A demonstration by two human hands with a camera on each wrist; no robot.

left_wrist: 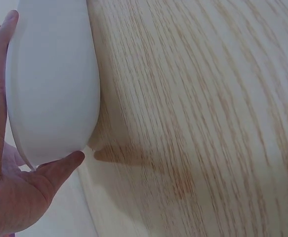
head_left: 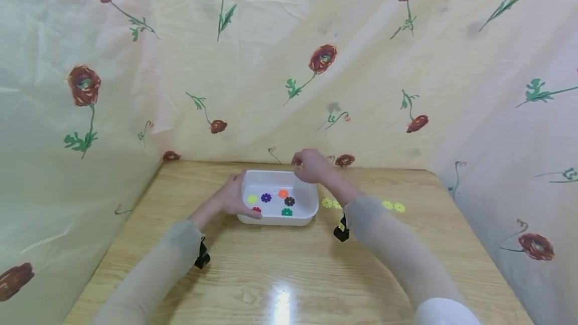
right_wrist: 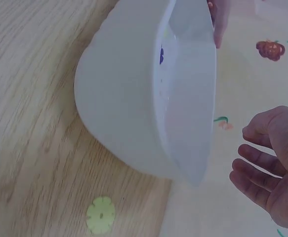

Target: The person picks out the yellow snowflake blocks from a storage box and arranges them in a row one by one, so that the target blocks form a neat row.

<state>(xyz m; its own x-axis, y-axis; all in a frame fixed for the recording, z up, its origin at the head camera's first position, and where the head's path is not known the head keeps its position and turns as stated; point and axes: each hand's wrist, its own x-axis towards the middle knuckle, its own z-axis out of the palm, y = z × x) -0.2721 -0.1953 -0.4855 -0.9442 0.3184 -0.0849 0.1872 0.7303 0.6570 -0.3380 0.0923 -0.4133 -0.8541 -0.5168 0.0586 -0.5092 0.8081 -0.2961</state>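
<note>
A white plastic basin [head_left: 277,221] stands on the table near its back edge. My left hand [head_left: 232,196] grips the basin's left end, thumb along the front rim; the left wrist view shows this hand [left_wrist: 15,192] spread around the end wall. Inside lie several flower-shaped discs: purple [head_left: 266,197], orange [head_left: 283,193], dark brown [head_left: 289,201], green [head_left: 286,211], yellow [head_left: 252,198] and red [head_left: 256,209], the last partly hidden by the thumb. My right hand [head_left: 311,166] hovers by the back right corner. In the right wrist view its fingers [right_wrist: 260,160] are loosely bent, apart from the basin, holding nothing.
Yellow flower discs [head_left: 326,203] lie on the wooden table [head_left: 253,270] right of the basin, some partly behind my right forearm. More yellow discs [head_left: 393,206] lie farther right. A flower-printed cloth [head_left: 253,79] hangs behind the table and along both sides.
</note>
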